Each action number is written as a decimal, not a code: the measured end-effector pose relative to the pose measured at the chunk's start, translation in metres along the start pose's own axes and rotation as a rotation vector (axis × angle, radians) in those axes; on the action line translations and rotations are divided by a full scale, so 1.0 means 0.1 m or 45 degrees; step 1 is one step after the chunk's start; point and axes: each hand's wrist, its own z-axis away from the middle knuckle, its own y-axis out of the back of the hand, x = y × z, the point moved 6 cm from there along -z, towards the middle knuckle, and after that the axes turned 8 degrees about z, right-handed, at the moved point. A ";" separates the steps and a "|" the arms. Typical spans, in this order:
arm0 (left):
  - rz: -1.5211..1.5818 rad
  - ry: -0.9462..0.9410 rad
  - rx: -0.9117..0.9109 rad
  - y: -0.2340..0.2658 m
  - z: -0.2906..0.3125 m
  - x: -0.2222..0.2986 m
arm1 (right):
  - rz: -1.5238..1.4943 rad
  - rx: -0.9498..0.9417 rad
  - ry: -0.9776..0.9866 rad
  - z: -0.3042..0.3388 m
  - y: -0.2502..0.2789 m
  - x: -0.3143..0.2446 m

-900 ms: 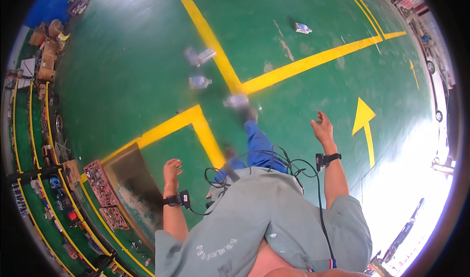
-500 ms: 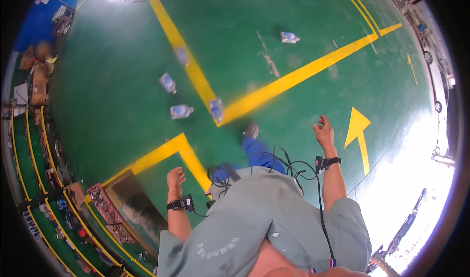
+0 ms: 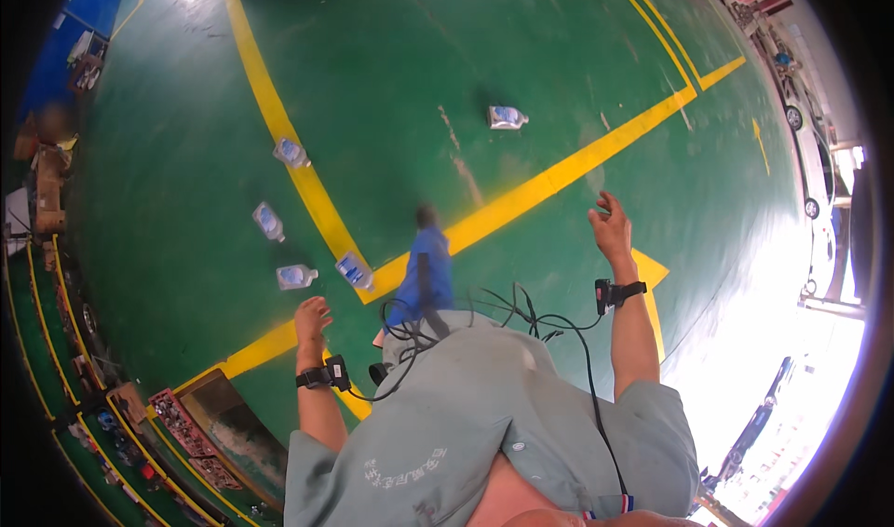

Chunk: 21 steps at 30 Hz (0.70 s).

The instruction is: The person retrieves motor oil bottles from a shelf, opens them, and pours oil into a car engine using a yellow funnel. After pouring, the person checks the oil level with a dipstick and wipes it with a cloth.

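Both of my hands are in the air above the green floor, holding nothing. My left hand [image 3: 312, 320] has its fingers loosely curled but apart. Nearest to it lie a clear plastic bottle [image 3: 296, 277] and another clear bottle [image 3: 354, 271] by the corner of the yellow line. My right hand [image 3: 610, 224] is held out to the right, fingers bent and spread. Farther off, a bottle [image 3: 268, 222] rests on the green floor and another bottle [image 3: 291, 153] on the yellow line. A single bottle [image 3: 507, 117] lies on its side beyond the line.
Yellow floor lines [image 3: 568, 168] mark out bays, and a yellow arrow [image 3: 650, 271] lies at right. Left are a shelf rack [image 3: 93, 415] with parts and a red tray [image 3: 182, 420] of metal pieces. Black cables [image 3: 591, 369] hang between my wrists and waist. Parked cars [image 3: 808, 155] stand far right.
I have stepped forward; the bottles and floor lines now appear lower and farther left. A blue-trousered leg now reaches ahead near the line corner. Both hands remain empty.
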 end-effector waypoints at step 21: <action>1.058 -0.013 0.481 -1.91 -0.39 0.41 | 0.181 -0.179 0.797 -4.08 -0.62 -2.73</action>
